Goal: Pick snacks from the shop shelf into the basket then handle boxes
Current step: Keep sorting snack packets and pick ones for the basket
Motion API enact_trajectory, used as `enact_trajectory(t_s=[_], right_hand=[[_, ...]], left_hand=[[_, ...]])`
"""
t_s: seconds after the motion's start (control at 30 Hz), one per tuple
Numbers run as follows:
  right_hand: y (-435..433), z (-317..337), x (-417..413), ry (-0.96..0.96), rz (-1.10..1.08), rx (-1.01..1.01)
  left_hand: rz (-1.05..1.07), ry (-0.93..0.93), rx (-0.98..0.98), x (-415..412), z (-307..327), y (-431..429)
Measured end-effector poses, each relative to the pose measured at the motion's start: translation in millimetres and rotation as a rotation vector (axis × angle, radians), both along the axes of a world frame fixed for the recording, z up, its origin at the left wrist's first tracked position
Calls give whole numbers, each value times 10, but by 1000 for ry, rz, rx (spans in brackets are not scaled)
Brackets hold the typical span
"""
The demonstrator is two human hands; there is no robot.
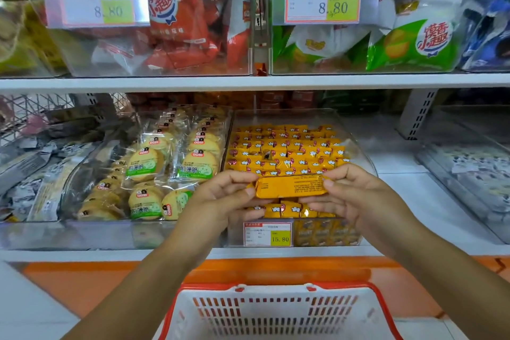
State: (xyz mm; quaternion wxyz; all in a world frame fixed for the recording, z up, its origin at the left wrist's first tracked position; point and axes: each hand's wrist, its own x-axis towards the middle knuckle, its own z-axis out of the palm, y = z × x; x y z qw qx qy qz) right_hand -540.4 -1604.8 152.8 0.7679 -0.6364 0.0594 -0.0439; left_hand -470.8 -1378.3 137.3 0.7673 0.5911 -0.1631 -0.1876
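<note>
Head: yellow snack pack between fingers

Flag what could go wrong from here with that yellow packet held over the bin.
1. The left hand and right hand only pinch the yellow packet by its ends, so it could slip if one hand lets go.
2. The packet is above the snack bin, not the basket lower down. Released now, it would likely fall back into the bin or onto the shelf edge.
</note>
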Motion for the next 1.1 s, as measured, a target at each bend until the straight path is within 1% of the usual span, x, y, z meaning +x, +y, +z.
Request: enact_trajectory(t_s=[0.1,0.2,0.4,0.5,0.63,0.73,0.9,1.1], right_hand=[[-20,2,-12,28,53,8],[-30,2,-37,2,106,0],[11,-41,-71,-7,-78,-118],[55,-50,-90,-37,-111,-106],[79,-39,-89,-50,-110,-71],[100,-17,-87,-85,-131,-64],[124,-32,-105,-85,-104,-132],[131,-36,-102,-68,-72,-132]], left_hand=[[-26,-6,34,9,3,17],[-32,-1,36,-2,17,31],[99,-14,-6,-25,10,15],[107,-20,-17,-47,-13,0],[109,-1,-27,-72,-6,-34],[177,-62,23,-107,16,-66],[232,-119,53,-131,30,-82],[188,-44,40,-93,14,-55]])
